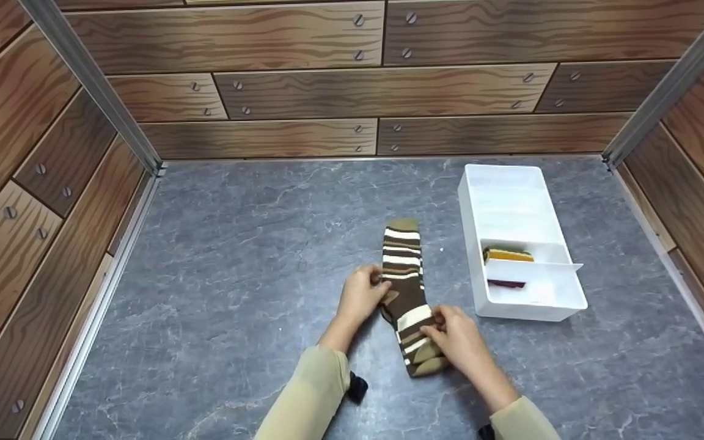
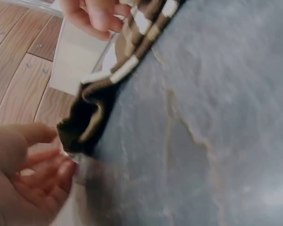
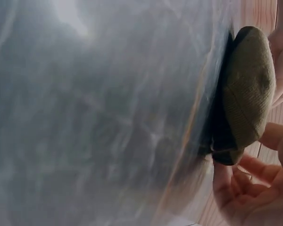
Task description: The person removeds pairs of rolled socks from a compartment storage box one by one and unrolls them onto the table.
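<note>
A striped brown, white and olive sock [image 1: 404, 294] lies lengthwise on the grey marbled surface. Another layer shows along its edge and at the olive toe end; whether it is a second sock I cannot tell. My left hand [image 1: 361, 296] pinches its left edge around mid-length, thumb on top. In the left wrist view, the left fingers [image 2: 66, 172] meet a dark, gaping fold of the sock [image 2: 92, 113]. At the right edge near the toe, my right hand [image 1: 459, 339] pinches the fabric. The right wrist view shows the rounded olive toe [image 3: 249, 89] beside the right fingers.
To the right stands a white divided box [image 1: 468, 244]. Its nearer compartments hold a folded yellow and green item [image 1: 509, 255] and a dark red item [image 1: 506, 284]. Wood-patterned walls [image 1: 303, 91] enclose the surface at the back and both sides.
</note>
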The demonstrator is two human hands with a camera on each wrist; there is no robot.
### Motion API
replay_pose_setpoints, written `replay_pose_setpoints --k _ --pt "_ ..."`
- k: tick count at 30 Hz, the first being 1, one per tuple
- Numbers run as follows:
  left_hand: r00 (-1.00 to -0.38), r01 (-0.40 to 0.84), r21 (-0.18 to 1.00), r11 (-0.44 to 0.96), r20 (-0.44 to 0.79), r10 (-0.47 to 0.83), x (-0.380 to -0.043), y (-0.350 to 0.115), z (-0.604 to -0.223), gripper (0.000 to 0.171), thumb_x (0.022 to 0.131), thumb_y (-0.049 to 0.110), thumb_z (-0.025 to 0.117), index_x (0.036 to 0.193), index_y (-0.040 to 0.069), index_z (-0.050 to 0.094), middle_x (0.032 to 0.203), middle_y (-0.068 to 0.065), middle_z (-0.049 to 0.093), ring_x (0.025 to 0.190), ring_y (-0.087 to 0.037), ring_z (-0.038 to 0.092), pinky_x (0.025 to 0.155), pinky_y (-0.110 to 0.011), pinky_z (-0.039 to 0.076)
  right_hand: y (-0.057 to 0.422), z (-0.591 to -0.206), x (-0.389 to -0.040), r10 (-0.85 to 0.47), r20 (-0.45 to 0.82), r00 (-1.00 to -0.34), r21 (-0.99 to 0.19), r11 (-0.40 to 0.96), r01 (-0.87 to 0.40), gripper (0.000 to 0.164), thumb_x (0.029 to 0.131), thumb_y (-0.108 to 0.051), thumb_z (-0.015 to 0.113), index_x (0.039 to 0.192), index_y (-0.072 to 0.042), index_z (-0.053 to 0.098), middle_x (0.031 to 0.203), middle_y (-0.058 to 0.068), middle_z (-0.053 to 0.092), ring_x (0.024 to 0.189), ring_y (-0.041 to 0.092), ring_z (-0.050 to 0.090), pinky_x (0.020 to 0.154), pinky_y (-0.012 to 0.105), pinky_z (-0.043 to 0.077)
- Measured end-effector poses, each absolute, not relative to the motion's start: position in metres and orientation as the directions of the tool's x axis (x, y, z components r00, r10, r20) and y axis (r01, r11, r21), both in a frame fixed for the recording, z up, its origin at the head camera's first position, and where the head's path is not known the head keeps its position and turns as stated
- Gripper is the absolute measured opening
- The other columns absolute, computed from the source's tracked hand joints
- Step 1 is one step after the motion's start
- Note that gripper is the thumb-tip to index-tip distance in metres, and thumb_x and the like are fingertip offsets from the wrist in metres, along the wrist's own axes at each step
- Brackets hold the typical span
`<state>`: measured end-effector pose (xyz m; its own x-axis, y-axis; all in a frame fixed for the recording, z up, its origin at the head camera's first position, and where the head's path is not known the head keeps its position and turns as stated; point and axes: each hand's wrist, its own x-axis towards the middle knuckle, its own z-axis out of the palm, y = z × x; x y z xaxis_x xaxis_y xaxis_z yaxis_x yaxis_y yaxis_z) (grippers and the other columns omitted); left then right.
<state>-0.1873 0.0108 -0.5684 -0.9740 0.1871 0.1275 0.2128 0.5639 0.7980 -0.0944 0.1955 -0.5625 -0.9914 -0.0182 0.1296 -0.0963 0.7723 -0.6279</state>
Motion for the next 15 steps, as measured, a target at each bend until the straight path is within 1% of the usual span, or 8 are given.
replay_pose_setpoints --k 2,4,7,9,11,13,15 --pt "-0.979 0.181 0.786 0.591 0.087 0.184 -0.187 0.012 -0.566 0.02 0.08 0.014 0.076 0.091 0.001 0.066 0.079 -0.004 0.059 0.072 -0.015 0.054 0.067 -0.028 0.047 0.196 -0.562 -0.095 0.003 0.093 -0.996 -0.622 0.781 -0.056 0.026 0.075 -0.009 0.079 0.092 0.001 0.062 0.082 0.009 0.058 0.075 0.024 0.057 0.069 0.042 0.051" --pt "-0.983 0.144 0.785 0.602 0.043 0.179 -0.187 0.014 -0.565 0.021 0.078 0.013 0.077 0.09 0.0 0.066 0.073 -0.001 0.057 0.067 -0.012 0.051 0.064 -0.027 0.047 0.196 -0.562 -0.096 0.012 0.087 -0.996 -0.619 0.784 -0.045 0.025 0.074 -0.008 0.08 0.09 0.001 0.062 0.079 0.007 0.058 0.073 0.024 0.056 0.068 0.042 0.05" --pt "-0.99 0.086 0.816 0.571 0.008 0.138 -0.187 0.017 -0.563 0.022 0.076 0.006 0.077 0.094 -0.002 0.067 0.069 0.001 0.058 0.064 -0.009 0.052 0.064 -0.025 0.049 0.197 -0.563 -0.097 0.013 0.091 -0.996 -0.628 0.777 -0.047 0.023 0.073 -0.006 0.079 0.087 0.0 0.062 0.075 0.004 0.056 0.069 0.021 0.054 0.065 0.039 0.047" --pt "-0.995 0.029 0.862 0.506 -0.025 0.099 -0.188 0.018 -0.562 0.025 0.074 0.001 0.076 0.097 -0.004 0.068 0.068 0.001 0.059 0.063 -0.008 0.053 0.062 -0.022 0.048 0.198 -0.564 -0.098 0.016 0.082 -0.997 -0.639 0.768 -0.04 0.022 0.074 -0.005 0.079 0.087 0.0 0.062 0.073 0.003 0.055 0.069 0.02 0.052 0.064 0.039 0.046" --pt "-0.994 -0.049 0.918 0.394 -0.085 0.075 -0.189 0.02 -0.561 0.027 0.072 -0.003 0.074 0.098 -0.006 0.067 0.067 0.0 0.059 0.061 -0.008 0.052 0.058 -0.02 0.047 0.198 -0.564 -0.099 0.022 0.061 -0.998 -0.645 0.764 -0.023 0.021 0.075 -0.005 0.078 0.087 -0.001 0.061 0.075 0.004 0.055 0.07 0.02 0.052 0.065 0.039 0.046" --pt "-0.984 -0.142 0.948 0.285 -0.168 0.067 -0.19 0.021 -0.56 0.027 0.074 -0.004 0.072 0.1 -0.006 0.067 0.068 0.0 0.056 0.058 -0.007 0.05 0.051 -0.018 0.042 0.199 -0.564 -0.099 0.024 0.036 -0.999 -0.645 0.764 -0.005 0.02 0.076 -0.006 0.077 0.086 -0.002 0.06 0.077 0.005 0.054 0.072 0.022 0.053 0.067 0.041 0.046" --pt "-0.969 -0.215 0.956 0.2 -0.234 0.079 -0.192 0.023 -0.559 0.024 0.076 -0.003 0.071 0.099 -0.004 0.066 0.069 0.002 0.054 0.059 -0.007 0.048 0.048 -0.017 0.038 0.199 -0.564 -0.099 0.014 0.021 -1.0 -0.644 0.765 -0.003 0.019 0.078 -0.006 0.075 0.084 -0.003 0.058 0.078 0.006 0.054 0.073 0.023 0.052 0.068 0.042 0.045"
